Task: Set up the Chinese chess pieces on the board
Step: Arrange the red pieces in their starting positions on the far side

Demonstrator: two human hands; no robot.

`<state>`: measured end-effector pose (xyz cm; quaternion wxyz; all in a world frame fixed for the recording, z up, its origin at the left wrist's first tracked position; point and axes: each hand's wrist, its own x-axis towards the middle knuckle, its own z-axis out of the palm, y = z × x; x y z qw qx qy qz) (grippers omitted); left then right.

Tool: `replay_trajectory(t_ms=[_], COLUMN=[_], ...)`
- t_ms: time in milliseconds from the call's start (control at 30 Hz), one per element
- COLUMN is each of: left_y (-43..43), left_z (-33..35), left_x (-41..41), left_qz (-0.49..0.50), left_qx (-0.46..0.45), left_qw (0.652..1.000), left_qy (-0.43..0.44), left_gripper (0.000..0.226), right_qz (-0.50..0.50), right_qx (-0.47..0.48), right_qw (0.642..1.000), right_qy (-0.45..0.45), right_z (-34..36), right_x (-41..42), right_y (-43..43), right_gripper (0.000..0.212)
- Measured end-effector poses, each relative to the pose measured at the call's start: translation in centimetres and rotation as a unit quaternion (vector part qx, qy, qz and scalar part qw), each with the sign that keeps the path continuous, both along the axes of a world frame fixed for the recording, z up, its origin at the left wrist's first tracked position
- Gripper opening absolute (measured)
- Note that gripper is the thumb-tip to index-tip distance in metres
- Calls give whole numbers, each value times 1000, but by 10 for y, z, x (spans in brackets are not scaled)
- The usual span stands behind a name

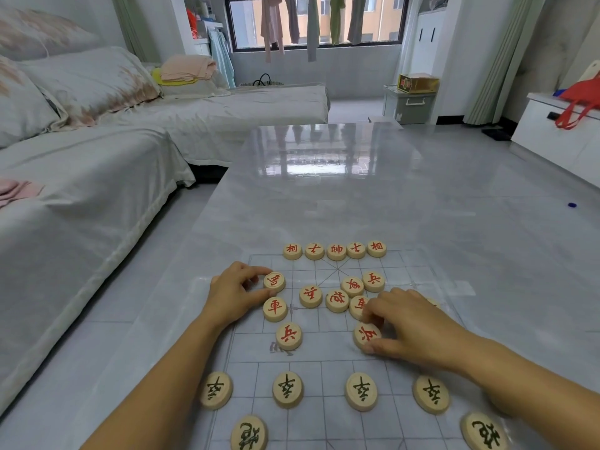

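Observation:
A clear plastic chess board (324, 352) lies on the glossy table. Several red-lettered wooden discs line its far edge (336, 251). More red pieces lie scattered in the middle (337, 301). My left hand (233, 295) pinches a red horse piece (274, 282) at the board's left, just above a red chariot piece (275, 308). My right hand (412, 323) pinches a red soldier piece (367, 334) between thumb and fingers and covers part of another red piece (358, 306). Black-lettered soldier pieces (288, 389) stand in a row near me.
The grey table (357, 196) stretches ahead, a small blue object (572, 205) near its right edge. A covered sofa (81, 190) runs along the left. A white cabinet (558, 134) with a red bag stands at the right. Two black cannon pieces (249, 433) sit at the bottom.

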<state>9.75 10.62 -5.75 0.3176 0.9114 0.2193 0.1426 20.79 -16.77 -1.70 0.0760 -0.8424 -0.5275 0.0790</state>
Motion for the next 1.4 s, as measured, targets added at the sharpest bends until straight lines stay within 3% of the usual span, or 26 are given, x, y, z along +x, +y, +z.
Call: replay_trajectory(t_ms=[133,233,367,467,600,700,933,1100,1300,1400], left_y=[1,1,0,0,1,2,4,5,0,3], left_z=[0,0,1,0,-2,-5,-7,-7,0,7], left_x=[0,0,-1,0,1,3,4,3,19,41], left_qz=[2,2,1,2,11,27,13,10,96,134], left_qx=[-3,-4,-4,-4,-7,-15,15,8,-16,57], left_qw=[1000,1000,1000,1000,1000,999,1000,1000,995,988], left_qy=[-3,-2,0,1,-10,-27,-7,-7,-1,51], left_gripper=[37,37,38,38,35,32,43,37,25,31], right_qz=[-30,-95,-106,-133,-236,-285,-301,-303,-311,-307], right_qx=[37,55,15,32,130,106,164,198,215,217], right_qw=[994,993,994,990,960,951,936,930,924,925], right_qy=[99,48,-9,33,79,58,82,62,58,55], right_z=[7,4,-1,4,7,-12,-35,-43,-46,-48], right_x=[11,18,15,26,84,120,134,131,134,135], right_y=[2,15,31,25,7,0,16,17,16,16], right_gripper=[27,32,33,28,29,34,42,47,40,35])
